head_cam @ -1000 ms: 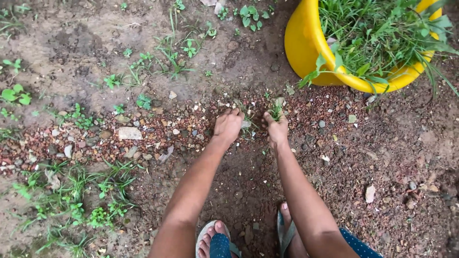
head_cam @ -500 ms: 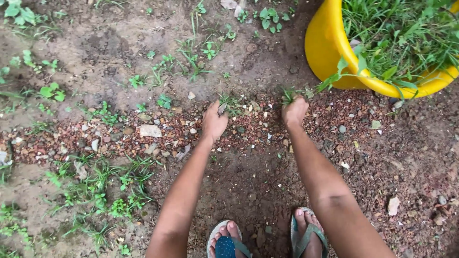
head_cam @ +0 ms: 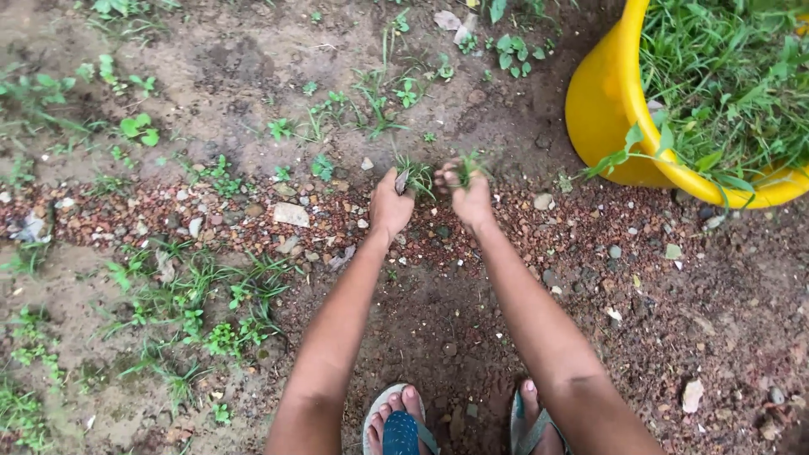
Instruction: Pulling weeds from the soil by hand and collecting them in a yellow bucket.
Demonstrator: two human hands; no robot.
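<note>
Left hand [head_cam: 391, 206] grip pinching grass tuft [head_cam: 415, 175]; right hand [head_cam: 468, 198] grip clenched on weeds [head_cam: 468, 165].

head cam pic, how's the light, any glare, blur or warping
Head view: soft, even daylight, no hard shadows or glare, even on the glossy yellow tub. The left hand and right hand at the grass tuft look slightly soft, possibly motion blur. The gravel strip is fairly sharp. Wide lens: forearms look stretched toward the bottom edge.
</note>
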